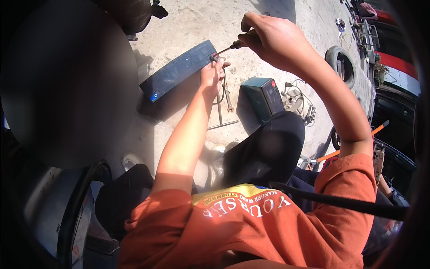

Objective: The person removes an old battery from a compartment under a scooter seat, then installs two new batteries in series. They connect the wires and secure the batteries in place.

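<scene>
A long dark battery (176,69) lies on the concrete floor in front of me, with a blue terminal (155,96) at its near left end. My right hand (273,38) is closed around the handle of a screwdriver (231,45). Its shaft slants down to the red terminal (215,55) at the battery's far right corner. Right beside that terminal, my left hand (213,75) pinches the end of a black cable (224,72), whose loop hangs below the fingers. How the screwdriver tip meets the terminal is too small to tell.
A smaller battery (258,94) with a red terminal stands to the right. Near it lie an open-ended wrench (229,101), a metal T-handle tool (222,125) and a metal wheel hub with wires (294,101). Farther right are a tyre (341,65) and an orange-handled tool (352,143).
</scene>
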Demonstrator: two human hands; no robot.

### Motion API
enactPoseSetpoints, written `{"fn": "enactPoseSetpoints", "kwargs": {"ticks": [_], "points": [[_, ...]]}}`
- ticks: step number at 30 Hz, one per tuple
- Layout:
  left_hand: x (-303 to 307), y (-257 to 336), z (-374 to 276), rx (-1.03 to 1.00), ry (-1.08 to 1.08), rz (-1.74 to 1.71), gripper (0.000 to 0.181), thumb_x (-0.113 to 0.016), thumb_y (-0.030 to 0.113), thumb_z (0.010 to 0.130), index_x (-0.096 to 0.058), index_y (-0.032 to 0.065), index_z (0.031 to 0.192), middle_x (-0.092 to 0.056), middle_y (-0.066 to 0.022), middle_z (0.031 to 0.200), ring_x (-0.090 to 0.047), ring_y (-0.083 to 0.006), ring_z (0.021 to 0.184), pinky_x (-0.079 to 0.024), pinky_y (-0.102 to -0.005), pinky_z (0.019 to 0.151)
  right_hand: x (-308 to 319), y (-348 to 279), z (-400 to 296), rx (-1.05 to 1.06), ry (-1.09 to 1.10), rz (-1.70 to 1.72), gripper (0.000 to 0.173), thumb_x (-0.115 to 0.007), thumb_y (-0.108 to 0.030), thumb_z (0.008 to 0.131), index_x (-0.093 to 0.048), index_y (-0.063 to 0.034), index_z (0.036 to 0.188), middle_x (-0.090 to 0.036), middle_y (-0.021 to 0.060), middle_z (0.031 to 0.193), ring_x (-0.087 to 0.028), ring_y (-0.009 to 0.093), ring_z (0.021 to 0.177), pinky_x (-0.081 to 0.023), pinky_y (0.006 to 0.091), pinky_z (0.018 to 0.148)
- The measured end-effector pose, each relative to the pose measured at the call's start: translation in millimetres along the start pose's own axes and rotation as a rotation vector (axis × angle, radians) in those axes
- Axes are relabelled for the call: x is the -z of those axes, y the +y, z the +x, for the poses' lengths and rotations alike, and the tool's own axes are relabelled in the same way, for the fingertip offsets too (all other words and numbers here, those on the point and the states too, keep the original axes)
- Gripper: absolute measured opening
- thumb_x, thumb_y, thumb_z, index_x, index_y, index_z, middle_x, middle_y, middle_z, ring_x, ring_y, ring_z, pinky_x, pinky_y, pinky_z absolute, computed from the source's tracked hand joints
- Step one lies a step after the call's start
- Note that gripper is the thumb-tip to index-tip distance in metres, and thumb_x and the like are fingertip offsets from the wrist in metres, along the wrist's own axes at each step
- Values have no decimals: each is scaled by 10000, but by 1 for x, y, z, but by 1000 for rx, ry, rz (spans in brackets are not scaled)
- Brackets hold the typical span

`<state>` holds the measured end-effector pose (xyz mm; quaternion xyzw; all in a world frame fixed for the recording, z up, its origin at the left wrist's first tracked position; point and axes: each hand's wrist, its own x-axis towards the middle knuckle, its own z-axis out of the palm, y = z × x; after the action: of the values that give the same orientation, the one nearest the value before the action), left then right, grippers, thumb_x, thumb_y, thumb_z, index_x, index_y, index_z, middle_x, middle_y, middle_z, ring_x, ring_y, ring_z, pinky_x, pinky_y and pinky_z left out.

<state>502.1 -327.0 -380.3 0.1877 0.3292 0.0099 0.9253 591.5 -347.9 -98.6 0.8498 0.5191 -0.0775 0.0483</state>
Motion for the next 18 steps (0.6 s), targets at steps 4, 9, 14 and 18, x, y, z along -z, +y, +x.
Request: {"fn": "enactPoseSetpoints", "kwargs": {"ticks": [4,9,14,18], "points": [[2,1,1,5,-21,12,291,-644,159,997,-601,-48,1196,-665,-119,1022,-439,-36,630,-383,-172,534,0,3,-7,160,104,114,226,-687,-252,893,-604,-59,974,-696,141,830,-687,350,837,-538,449,709],[0,1,-1,-8,-43,7,284,-641,168,999,-608,-41,1188,-664,-111,1026,-439,-28,629,-378,-171,538,-1,9,-10,104,45,163,201,-710,-165,860,-616,-59,1003,-706,123,881,-692,346,851,-547,426,718],[6,4,-1,-1,-25,66,296,-633,184,1004,-606,-46,1189,-665,-101,1035,-435,-23,629,-371,-169,541,12,-10,7,-247,-304,-236,206,-704,-232,883,-623,-87,1004,-684,117,931,-684,334,894,-541,427,732],[-1,3,-1,24,-33,109,302,-626,188,1007,-606,-49,1192,-667,-100,1034,-435,-21,632,-367,-168,539,-2,14,-11,214,86,158,303,-714,-329,898,-613,-65,1008,-668,152,915,-675,348,870,-538,457,718]]}}
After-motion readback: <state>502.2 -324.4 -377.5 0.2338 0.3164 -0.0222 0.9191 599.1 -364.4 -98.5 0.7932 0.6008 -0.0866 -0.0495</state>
